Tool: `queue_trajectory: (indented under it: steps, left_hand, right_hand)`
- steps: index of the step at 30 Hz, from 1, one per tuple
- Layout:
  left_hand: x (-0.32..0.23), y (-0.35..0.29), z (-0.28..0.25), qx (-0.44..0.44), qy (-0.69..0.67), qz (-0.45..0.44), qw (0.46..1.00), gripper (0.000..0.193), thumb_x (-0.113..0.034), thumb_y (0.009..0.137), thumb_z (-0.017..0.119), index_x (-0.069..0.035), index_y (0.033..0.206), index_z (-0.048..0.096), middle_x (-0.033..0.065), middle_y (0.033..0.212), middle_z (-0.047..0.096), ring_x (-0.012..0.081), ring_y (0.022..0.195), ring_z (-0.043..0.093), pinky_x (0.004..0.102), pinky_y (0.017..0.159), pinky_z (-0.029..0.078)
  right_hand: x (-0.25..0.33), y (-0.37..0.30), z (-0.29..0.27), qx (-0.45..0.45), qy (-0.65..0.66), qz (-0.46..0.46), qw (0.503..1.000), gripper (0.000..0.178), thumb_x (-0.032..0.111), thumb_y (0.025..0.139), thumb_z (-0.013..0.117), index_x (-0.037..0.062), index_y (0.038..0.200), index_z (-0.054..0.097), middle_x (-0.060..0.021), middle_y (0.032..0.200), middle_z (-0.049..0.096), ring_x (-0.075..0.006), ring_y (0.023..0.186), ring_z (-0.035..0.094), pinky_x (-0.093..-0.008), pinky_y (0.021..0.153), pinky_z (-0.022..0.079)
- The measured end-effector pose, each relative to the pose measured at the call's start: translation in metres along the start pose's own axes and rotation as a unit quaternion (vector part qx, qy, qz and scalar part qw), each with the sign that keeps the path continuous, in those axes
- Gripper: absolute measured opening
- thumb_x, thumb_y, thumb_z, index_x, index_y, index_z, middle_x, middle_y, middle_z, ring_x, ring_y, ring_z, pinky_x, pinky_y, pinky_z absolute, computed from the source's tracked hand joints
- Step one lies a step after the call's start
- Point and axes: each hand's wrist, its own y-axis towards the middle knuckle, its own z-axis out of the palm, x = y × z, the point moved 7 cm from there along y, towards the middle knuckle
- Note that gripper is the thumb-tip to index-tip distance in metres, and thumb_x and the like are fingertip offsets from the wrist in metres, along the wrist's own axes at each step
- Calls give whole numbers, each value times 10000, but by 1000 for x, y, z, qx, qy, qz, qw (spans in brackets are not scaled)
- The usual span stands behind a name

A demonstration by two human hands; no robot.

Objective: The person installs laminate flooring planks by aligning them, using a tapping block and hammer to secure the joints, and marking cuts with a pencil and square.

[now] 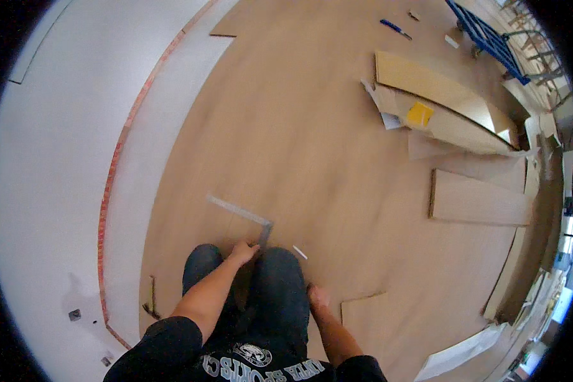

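Observation:
Between my knees, my left hand (243, 252) is closed on the short arm of a metal carpenter's square (239, 210). The square's long arm lies across the wood-look floor in front of my left knee. My right hand (318, 297) is low beside my right thigh, its fingers largely hidden. A thin white stick (300, 252) lies on the floor just ahead of my right knee. To the right of that hand is a short cut piece of plank (363, 309).
At left, a hammer-like tool (151, 299) lies by the flooring's edge, beside white underlay (57, 184) with red tape (118, 149). Stacked planks (439, 89) in torn packaging, a loose plank (477, 198) and a blue cart (490, 41) occupy the right. A blue-handled tool (395, 28) lies far off.

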Motion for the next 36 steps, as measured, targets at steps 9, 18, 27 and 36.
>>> queue_trajectory:
  steps: [9, 18, 27, 36]
  left_hand:
    - [-126, 29, 9, 73, 210, 59, 973, 642, -484, 928, 644, 47, 1281, 565, 284, 1368, 542, 422, 1159, 619, 480, 971, 520]
    - [-329, 116, -32, 158, 297, 295, 894, 473, -450, 982, 582, 8, 1074, 650, 202, 970, 706, 376, 923, 694, 516, 785, 546]
    - [-612, 224, -202, 4, -155, 378, 913, 250, -252, 960, 639, -39, 1087, 678, 127, 920, 703, 231, 801, 652, 384, 741, 520]
    - [-752, 412, -147, 100, -294, 219, 925, 409, -326, 899, 719, -13, 1154, 655, 67, 1009, 654, 199, 847, 611, 347, 761, 508]
  right_hand:
    - [-2, 24, -19, -9, 71, 95, 993, 488, 469, 1036, 413, 84, 1088, 709, -218, 1034, 718, -411, 961, 691, -527, 830, 535]
    - [-1, 196, -399, -492, 230, -37, 839, 359, 290, 1031, 518, -9, 1203, 618, -216, 1140, 691, -385, 1008, 673, -457, 841, 534]
    - [53, 255, -504, -521, 6, 166, 837, 689, 473, 1017, 434, 110, 1585, 289, -225, 1639, 219, -404, 1513, 189, -566, 1220, 127]
    - [38, 264, -500, -438, 92, 177, 876, 727, 460, 961, 481, 100, 1572, 316, -248, 1619, 249, -430, 1506, 189, -566, 1231, 77]
